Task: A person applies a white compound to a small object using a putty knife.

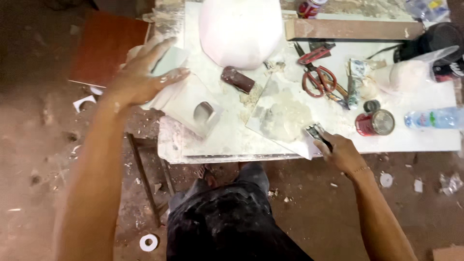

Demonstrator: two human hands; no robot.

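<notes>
Left hand (140, 77) open, fingers spread, palm on the white block (186, 104) with a round hole, at table's (415, 137) left edge. Right hand (344, 152) closed around a scraper (316, 133), blade on the plaster-smeared board (282, 118). Scissors (319, 77), can (376, 123) nearby.

Two hands, left (137, 77) and right (340, 152), one red-handled scissors (319, 77), one open can (376, 122), one plastic bottle (432, 118), one putty knife (316, 133)
</notes>
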